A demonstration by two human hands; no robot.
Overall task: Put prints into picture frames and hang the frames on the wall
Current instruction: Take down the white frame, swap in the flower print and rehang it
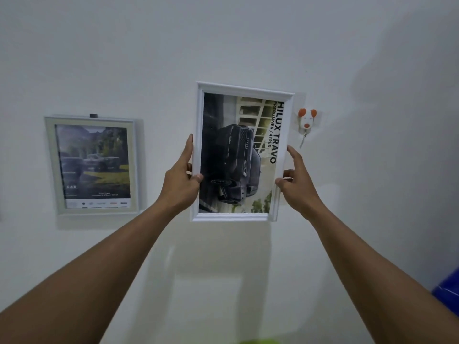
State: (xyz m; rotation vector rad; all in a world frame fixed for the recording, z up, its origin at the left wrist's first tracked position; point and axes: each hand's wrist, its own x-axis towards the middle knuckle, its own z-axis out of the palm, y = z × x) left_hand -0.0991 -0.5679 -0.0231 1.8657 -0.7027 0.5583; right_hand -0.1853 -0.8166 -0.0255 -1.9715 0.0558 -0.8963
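Head camera looks up a smooth, matt white wall (223,40), where both bare hands hold a white picture frame (246,88) with stepped, moulded rails, upright and in portrait format. The left hand (181,180) clamps the frame's left rail. Its thumb (198,177) presses on the front, the forefinger lies straight up along the outer edge, and the other fingers are hidden behind. The right hand (298,182) pinches the right rail in the same way, with its thumb (280,181) on the front and its forefinger stretched up the edge. Whether the frame's back touches the wall cannot be told.

Behind the frame's glossy pane sits a glossy printed sheet (236,155) turned sideways. It shows a dark pickup truck nose-down, with the black lettering "HILUX TRAVO" running down the right side.

Just beside the frame's upper right corner, a small white plastic hook shaped like a dog's head (307,121) is stuck to the wall. It has orange ears and an orange nose, and a thin metal prong hangs below it. The frame is not on this hook.

Well apart to the left, a flat-railed pale grey picture frame (53,165) hangs on the wall from a small dark peg (93,115) at its top edge. It holds a print of vehicles on grass before trees (94,165).

At the lower right edge a shiny blue rounded object (449,291) shows only in part.
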